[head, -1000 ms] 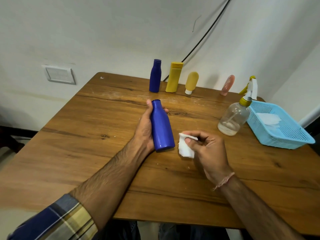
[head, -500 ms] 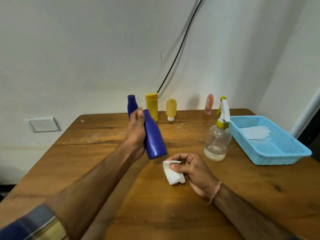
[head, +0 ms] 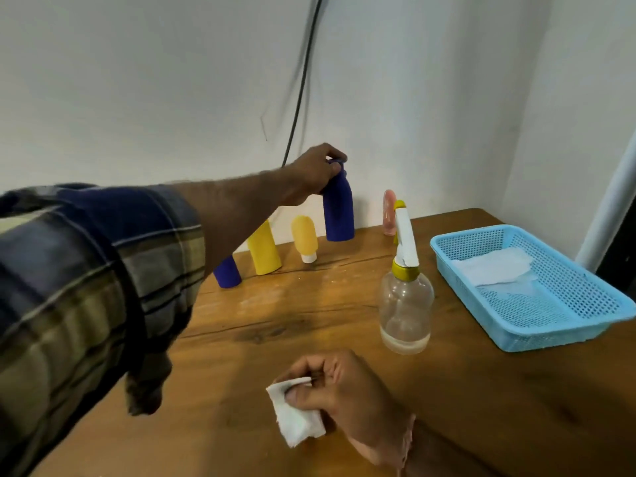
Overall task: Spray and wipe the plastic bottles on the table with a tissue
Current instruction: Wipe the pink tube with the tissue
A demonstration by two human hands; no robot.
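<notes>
Soft even indoor light; motion blur, wide-angle edge distortion.

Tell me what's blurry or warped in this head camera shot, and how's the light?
Head view: the plaid sleeve near the lens is smeared; the left hand and the blue bottle it grips are slightly soft; the spray bottle and basket look sharper; wide-angle bending tilts the yellow bottle; light is soft and even, no harsh glare.

Plain home room, wooden table (head: 275,321) in a corner, bare white walls (head: 137,80), hanging black cable (head: 303,74), blue plastic basket (head: 550,335)
</notes>
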